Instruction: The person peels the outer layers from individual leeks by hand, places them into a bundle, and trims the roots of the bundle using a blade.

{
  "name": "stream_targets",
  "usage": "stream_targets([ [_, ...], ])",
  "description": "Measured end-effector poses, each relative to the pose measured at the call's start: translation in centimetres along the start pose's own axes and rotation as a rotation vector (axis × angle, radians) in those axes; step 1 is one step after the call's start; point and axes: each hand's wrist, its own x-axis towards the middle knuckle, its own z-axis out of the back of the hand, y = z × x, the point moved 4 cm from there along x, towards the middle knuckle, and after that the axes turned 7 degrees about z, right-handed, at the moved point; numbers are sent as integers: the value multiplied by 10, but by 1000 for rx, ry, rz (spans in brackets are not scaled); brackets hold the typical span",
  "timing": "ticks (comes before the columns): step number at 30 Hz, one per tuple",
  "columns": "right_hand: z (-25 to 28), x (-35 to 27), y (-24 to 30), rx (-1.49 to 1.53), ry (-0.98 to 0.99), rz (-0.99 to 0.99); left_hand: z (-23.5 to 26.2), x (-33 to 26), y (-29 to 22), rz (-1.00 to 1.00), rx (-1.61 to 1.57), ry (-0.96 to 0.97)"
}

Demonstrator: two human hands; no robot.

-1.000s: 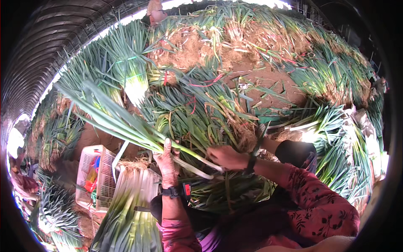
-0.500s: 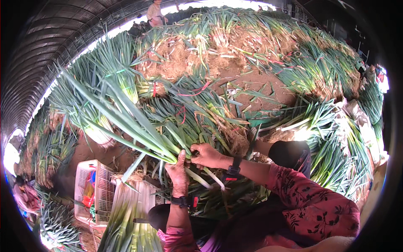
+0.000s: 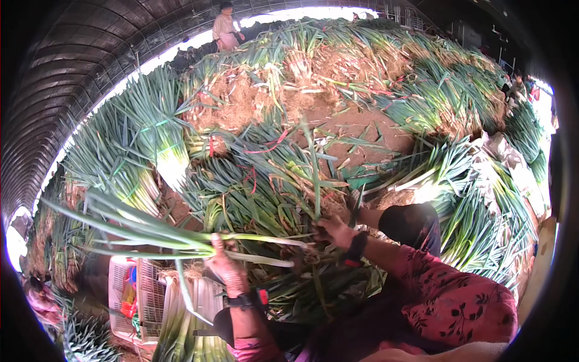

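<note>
My left hand [image 3: 226, 265] is closed around a few green onions [image 3: 151, 234]. Their long green leaves reach out to the left, and their pale stalks and root ends point right. Apart from them, my right hand [image 3: 336, 232] is closed, with a long green onion leaf [image 3: 315, 175] rising from its fingertips. Green onions with pale stalks lie stacked [image 3: 193, 317] below my left hand, beside my left knee. Beyond both hands spreads a heap of rooted green onions [image 3: 259, 202].
A pale plastic basket [image 3: 114, 304] with colourful items stands at the left. Tied green onion bundles [image 3: 163, 142] lean behind it. More heaps with brown roots [image 3: 241, 99] fill the back and right [image 3: 482, 211]. A person [image 3: 225, 29] is at the far back.
My hands have drawn apart. The left has swung left and down with the green onions, now lying flatter; the right has moved right, with a leaf upright at its fingers.
</note>
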Motion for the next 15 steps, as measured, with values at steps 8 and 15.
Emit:
stream_targets([
  [8,-14,0,22,-1302,315,841,-6,-7,-1,45,119,-2],
  [15,-108,-36,27,-1083,527,960,-51,-40,46,101,180,156],
])
